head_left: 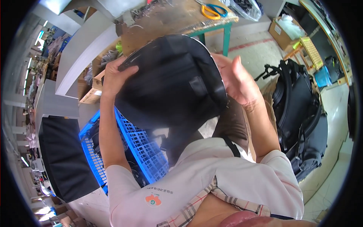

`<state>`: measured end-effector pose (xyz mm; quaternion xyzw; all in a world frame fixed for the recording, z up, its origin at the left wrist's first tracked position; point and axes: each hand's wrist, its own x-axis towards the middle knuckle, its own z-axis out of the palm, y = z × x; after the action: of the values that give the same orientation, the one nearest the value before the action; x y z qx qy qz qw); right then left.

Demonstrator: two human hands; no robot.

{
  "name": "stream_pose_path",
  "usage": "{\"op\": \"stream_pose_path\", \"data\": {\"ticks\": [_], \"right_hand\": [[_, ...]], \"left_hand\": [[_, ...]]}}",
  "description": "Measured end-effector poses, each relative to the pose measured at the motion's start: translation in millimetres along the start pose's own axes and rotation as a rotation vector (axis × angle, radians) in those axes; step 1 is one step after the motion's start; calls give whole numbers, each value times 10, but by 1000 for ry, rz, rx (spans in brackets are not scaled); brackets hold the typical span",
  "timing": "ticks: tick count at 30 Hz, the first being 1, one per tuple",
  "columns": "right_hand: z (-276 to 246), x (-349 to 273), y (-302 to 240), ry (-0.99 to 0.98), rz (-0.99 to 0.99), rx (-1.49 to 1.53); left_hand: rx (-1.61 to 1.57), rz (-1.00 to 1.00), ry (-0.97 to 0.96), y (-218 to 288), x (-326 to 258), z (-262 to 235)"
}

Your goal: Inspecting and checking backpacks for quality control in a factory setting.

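Observation:
In front of me is a large black fabric panel [166, 83] with a rounded outline, a pale edge on its right side and a small lighter patch. My left hand [115, 75] grips its upper left edge, thumb on the near face and fingers partly hidden. Against the right edge rests my right hand [242, 81], palm turned inward and thumb stretched up, apart from the fabric. Some of that hand's fingers are hidden by the panel.
Yellow- and blue-handled scissors [213, 12] lie on the green-legged table [177, 20] ahead. A blue plastic basket [141, 145] holding black items stands at my left. Black backpacks [300, 113] are piled at right, near a yellow stool [310, 51] and a cardboard box [281, 36].

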<state>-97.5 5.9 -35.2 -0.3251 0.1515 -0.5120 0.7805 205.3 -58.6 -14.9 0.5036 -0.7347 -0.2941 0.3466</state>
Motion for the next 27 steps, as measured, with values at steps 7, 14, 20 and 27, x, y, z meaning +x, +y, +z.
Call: {"op": "stream_pose_path", "data": {"ticks": [7, 14, 20, 27], "right_hand": [[-206, 935, 186, 187, -67, -358], [-394, 1751, 152, 310, 55, -201], [-720, 2141, 226, 307, 84, -146], [-778, 2014, 206, 290, 84, -100]], "left_hand": [[304, -14, -16, 395, 486, -233], [937, 142, 156, 348, 1219, -413], [1063, 124, 147, 273, 1523, -351], [1055, 288, 141, 291, 1514, -252]]}}
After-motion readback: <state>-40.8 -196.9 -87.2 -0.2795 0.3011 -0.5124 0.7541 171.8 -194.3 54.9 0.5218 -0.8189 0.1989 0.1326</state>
